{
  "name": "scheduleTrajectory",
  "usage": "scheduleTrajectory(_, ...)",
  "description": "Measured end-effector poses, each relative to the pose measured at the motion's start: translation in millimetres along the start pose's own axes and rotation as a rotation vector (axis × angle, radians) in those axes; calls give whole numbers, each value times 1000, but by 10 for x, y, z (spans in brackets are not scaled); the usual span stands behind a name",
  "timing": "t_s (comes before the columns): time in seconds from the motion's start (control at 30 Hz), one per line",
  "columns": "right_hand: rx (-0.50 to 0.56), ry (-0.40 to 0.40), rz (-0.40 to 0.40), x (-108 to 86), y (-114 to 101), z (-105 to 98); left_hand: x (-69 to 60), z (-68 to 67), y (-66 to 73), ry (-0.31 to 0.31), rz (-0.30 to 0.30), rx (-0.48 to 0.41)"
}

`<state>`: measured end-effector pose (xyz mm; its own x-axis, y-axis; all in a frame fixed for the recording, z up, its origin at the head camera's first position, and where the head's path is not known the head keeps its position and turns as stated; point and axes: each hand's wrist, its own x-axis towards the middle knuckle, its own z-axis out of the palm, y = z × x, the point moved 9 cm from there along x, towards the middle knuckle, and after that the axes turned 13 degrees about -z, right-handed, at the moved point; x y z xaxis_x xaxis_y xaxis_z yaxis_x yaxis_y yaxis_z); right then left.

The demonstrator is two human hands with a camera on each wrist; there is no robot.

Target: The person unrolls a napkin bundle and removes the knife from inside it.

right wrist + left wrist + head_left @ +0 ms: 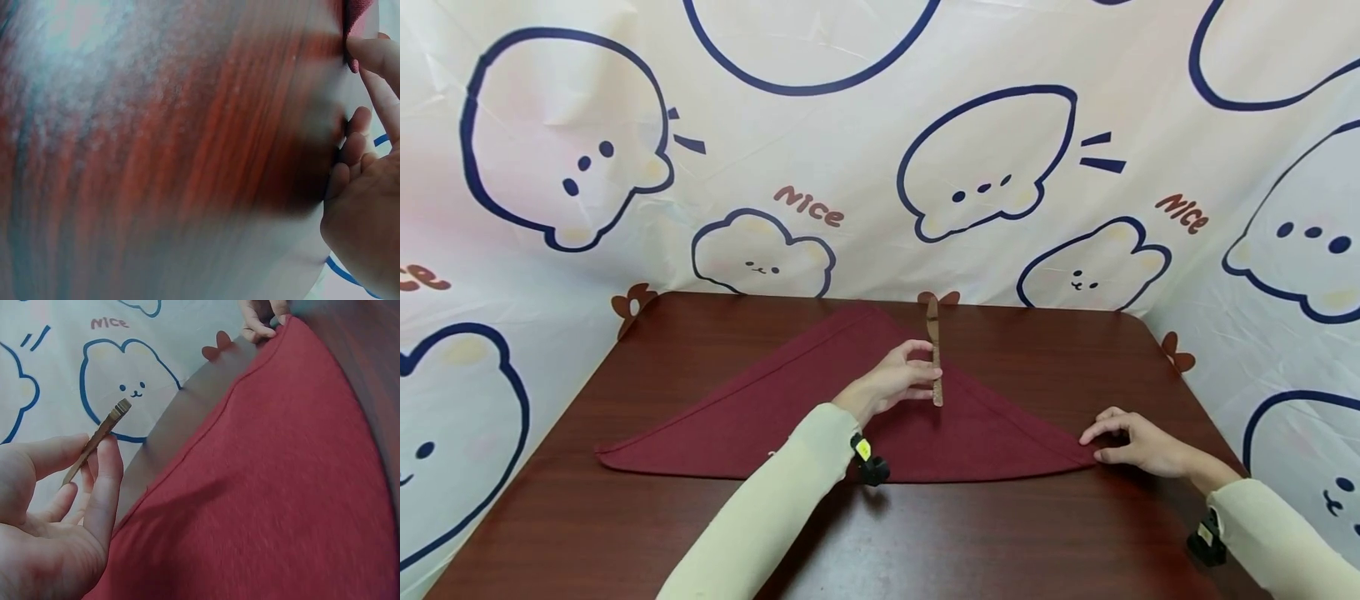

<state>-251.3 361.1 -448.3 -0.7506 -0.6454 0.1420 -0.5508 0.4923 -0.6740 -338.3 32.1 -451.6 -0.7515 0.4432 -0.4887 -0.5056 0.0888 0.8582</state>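
Observation:
A dark red cloth napkin point(790, 392), folded into a triangle, lies with its long edge toward me and its peak at the back. Over its right half my left hand point(887, 382) holds a gold-brown table knife point(933, 321) between thumb and fingers, blade pointing away. In the left wrist view the knife point(100, 434) is seen close to end-on, above the cloth. At the napkin's right corner, my right hand point(1142, 442) pinches the tip between thumb and forefinger. Only a scrap of that cloth point(357, 25) shows in the right wrist view, beside the fingers.
The brown wooden table point(1000, 542) has rounded back corners. A pale sheet point(865, 150) with cartoon outlines stands behind and on both sides of it. Light glares off the tabletop in the right wrist view.

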Motion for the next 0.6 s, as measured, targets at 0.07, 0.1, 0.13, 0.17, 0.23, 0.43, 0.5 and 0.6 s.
scheduleTrajectory(0.07,11,0,-3,-5,4,9,45,63,13,-3,-2,-15)
scheduleTrajectory(0.1,17,-2,-2,-7,4,14,67,98,19,-6,-4,-23)
scheduleTrajectory(0.13,20,-2,-4,-9,3,19,87,136,24,-13,-7,-35)
scheduleTrajectory(0.17,24,-2,-3,-10,1,23,110,175,29,-20,-9,-47)
scheduleTrajectory(0.23,24,0,-1,-10,-4,25,147,248,37,-34,-14,-73)
scheduleTrajectory(0.43,18,1,-3,-12,0,22,237,406,48,-52,-22,-125)
scheduleTrajectory(0.5,16,-3,0,-11,3,18,268,433,47,-45,-25,-138)
scheduleTrajectory(0.6,12,-5,8,-8,8,7,308,468,51,-31,-33,-156)
